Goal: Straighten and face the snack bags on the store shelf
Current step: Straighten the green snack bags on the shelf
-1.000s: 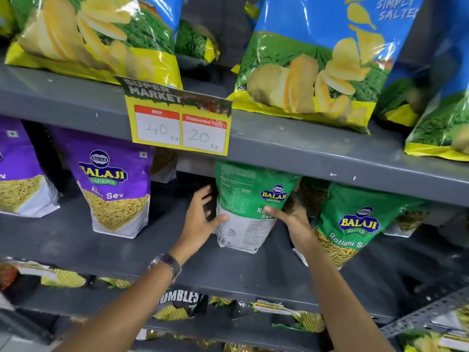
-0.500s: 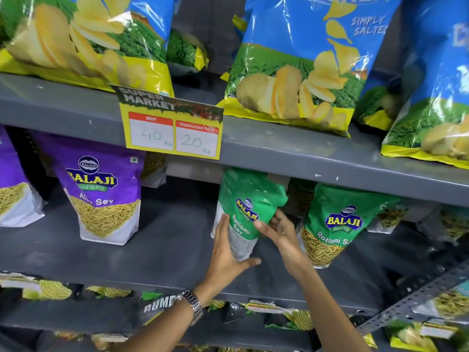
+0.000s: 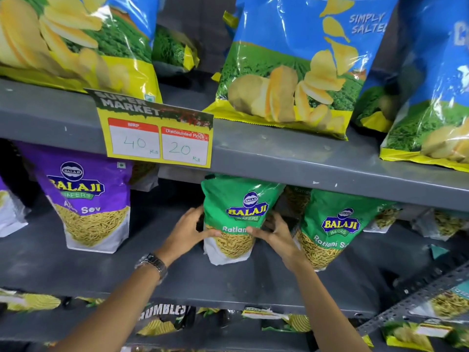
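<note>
A green Ratlami Sev bag [image 3: 238, 204] stands upright on the middle grey shelf [image 3: 101, 273], its front facing me. My left hand [image 3: 189, 231] grips its left side, thumb across the front. My right hand [image 3: 275, 233] holds its right side, fingers wrapped behind. A second green Ratlami Sev bag [image 3: 335, 224] stands just to the right, tilted slightly. A purple Aloo Sev bag [image 3: 86, 199] stands further left.
Blue and yellow chip bags [image 3: 299, 59] line the upper shelf, above a yellow price tag [image 3: 157, 133]. More green bags [image 3: 439, 222] lie behind at the right. The lower shelf holds dark snack bags [image 3: 165, 318]. A perforated metal upright [image 3: 418, 298] crosses the lower right.
The green bag has been turned from back and side on to front facing. Both hands shifted to grip its two sides.
</note>
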